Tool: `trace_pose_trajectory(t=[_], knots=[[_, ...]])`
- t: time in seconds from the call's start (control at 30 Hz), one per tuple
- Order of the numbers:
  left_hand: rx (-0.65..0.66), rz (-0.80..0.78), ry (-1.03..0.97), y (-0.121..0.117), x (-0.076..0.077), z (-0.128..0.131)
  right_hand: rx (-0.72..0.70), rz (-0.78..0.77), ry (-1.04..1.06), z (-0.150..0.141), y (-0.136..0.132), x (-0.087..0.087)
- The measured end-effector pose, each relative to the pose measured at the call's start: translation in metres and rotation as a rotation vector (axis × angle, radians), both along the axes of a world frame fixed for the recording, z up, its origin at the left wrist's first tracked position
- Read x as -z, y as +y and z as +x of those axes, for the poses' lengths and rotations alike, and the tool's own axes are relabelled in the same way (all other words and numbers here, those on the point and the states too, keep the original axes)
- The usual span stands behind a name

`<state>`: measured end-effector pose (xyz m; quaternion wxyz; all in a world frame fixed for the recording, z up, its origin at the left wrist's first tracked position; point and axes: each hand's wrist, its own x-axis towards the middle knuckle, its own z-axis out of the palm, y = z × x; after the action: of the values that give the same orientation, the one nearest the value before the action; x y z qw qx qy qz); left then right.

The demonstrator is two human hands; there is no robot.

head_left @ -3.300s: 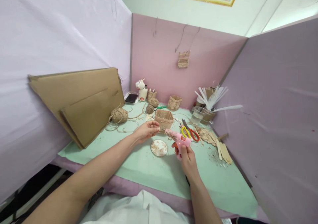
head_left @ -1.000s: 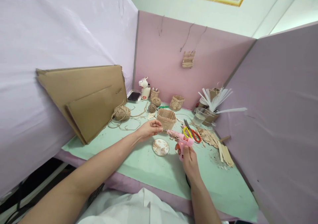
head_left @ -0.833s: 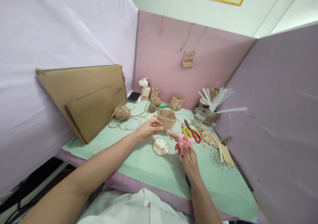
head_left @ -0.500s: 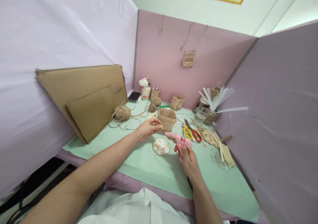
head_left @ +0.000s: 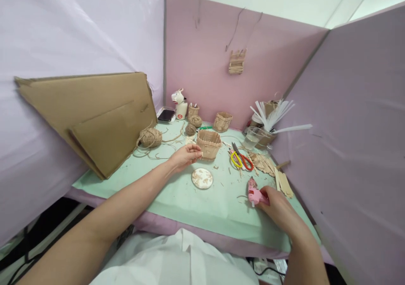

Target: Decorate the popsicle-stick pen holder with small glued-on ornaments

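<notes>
My left hand (head_left: pixel 186 156) pinches a small pale chip (head_left: pixel 201 154), too small to make out well, just beside a square brown basket (head_left: pixel 209 146). In front of the basket lies a round dish (head_left: pixel 202 178) with white and tan flakes. On the right, my right hand (head_left: pixel 274 200) is closed round the handle of a pink hot glue gun (head_left: pixel 254 193), its nozzle pointing away from me at table height. Whether the gun rests on the cloth I cannot tell. Scissors with red and yellow handles (head_left: pixel 242 160) lie behind it.
Wooden sticks (head_left: pixel 283 183) and brown scraps (head_left: pixel 262 162) lie at the right. A clear cup (head_left: pixel 252 138) stands near white strips (head_left: pixel 272 116). Cardboard sheets (head_left: pixel 107 129) lean at the left, beside a twine ball (head_left: pixel 150 137). Another small basket (head_left: pixel 223 121) stands at the back.
My right hand has moved the glue gun right, away from the basket and my left hand, and turned it to point away. My left hand keeps its pinch. The view has tipped down.
</notes>
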<state>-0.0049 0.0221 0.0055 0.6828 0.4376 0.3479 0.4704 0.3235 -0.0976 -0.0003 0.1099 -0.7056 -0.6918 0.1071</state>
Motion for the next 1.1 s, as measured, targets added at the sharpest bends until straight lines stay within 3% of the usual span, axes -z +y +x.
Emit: trace_pose_trajectory(t=[0.13, 0.27, 0.33, 0.47, 0.67, 0.9, 1.0, 1.1], knots=[[0.006, -0.011, 0.040, -0.002, -0.001, 0.001, -0.011, 0.046, -0.051, -0.009, -0.002, -0.010], [0.034, 0.018, 0.071, -0.003, -0.001, 0.001, -0.102, 0.196, -0.021, -0.049, 0.009, -0.022], [0.040, 0.027, 0.082, -0.003, -0.001, 0.001, -0.211, 0.197, 0.024, -0.074, 0.019, -0.020], [0.026, 0.038, 0.096, -0.004, -0.003, 0.001, -0.255, 0.160, -0.008, -0.105, 0.033, -0.006], [0.028, 0.031, 0.112, -0.005, -0.004, 0.003, -0.300, 0.117, 0.065, -0.100, 0.039, 0.008], [0.024, 0.039, 0.105, -0.005, -0.003, 0.002, -0.257, 0.079, 0.165, -0.094, 0.046, 0.015], [0.025, 0.033, 0.114, -0.005, -0.004, 0.002, -0.257, 0.149, 0.181, -0.092, 0.042, 0.001], [0.024, 0.031, 0.122, -0.006, -0.005, 0.002, -0.303, 0.305, 0.271, -0.093, 0.036, -0.030]])
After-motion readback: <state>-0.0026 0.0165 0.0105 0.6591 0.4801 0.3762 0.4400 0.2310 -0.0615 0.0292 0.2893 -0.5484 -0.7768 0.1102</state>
